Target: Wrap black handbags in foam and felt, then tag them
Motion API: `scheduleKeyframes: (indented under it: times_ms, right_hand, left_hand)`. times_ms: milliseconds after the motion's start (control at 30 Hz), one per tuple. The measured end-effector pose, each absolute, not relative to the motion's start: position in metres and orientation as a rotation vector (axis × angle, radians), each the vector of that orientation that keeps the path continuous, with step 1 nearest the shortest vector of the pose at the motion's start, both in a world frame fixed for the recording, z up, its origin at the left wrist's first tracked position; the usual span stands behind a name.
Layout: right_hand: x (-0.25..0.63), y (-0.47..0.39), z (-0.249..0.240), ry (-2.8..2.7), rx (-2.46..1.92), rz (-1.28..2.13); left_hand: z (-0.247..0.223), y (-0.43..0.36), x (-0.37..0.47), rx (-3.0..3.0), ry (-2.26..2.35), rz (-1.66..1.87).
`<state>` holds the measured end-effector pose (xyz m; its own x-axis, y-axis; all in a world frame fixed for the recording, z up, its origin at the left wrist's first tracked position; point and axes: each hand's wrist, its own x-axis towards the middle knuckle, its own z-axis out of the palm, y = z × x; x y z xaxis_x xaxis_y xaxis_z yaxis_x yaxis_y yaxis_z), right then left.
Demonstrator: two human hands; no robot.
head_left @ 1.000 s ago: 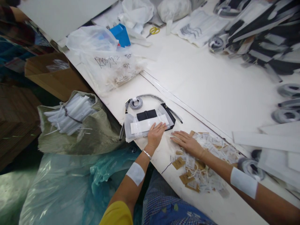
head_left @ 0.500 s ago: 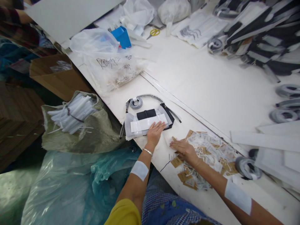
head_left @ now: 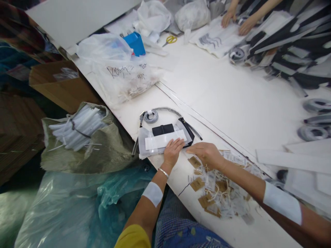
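A small black bag (head_left: 190, 133) with a grey strap (head_left: 168, 109) lies on the white table. Translucent wrapping, a white strip (head_left: 152, 142) and a black flap piece (head_left: 162, 129) are on its front. My left hand (head_left: 172, 151) rests flat on the strip's lower right end, fingers stretched out. Just right of the bag's corner, my right hand (head_left: 205, 153) has its fingers bent and pressed together; what they hold, if anything, is hidden. Below it spreads a pile of brown tags (head_left: 197, 184) with white strings and small clear packets.
A coil of strap (head_left: 150, 116) sits by the bag. Farther back are a marked plastic bag (head_left: 129, 79), a blue box (head_left: 136, 43) and yellow scissors (head_left: 170, 40). Another person's hands (head_left: 247, 24) work beside stacked black-and-grey pieces (head_left: 294, 44). A sack of white strips (head_left: 80, 127) stands left.
My right hand has moved up off the tags toward the bag's corner, its fingers now more bent. My left hand stays on the bag. Another person's hands have appeared at the back.
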<state>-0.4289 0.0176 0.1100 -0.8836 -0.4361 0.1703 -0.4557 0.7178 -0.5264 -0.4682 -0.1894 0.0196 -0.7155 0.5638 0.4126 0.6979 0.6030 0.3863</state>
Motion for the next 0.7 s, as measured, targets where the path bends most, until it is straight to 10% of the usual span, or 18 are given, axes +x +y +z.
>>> scheduleKeyframes:
  times_ms: [700]
  right_hand:
    - [-0.541, -0.005, 0.058, -3.172, 0.313, 1.013]
  left_hand:
    - [0.028, -0.185, -0.469, -0.815, -2.634, -0.817]
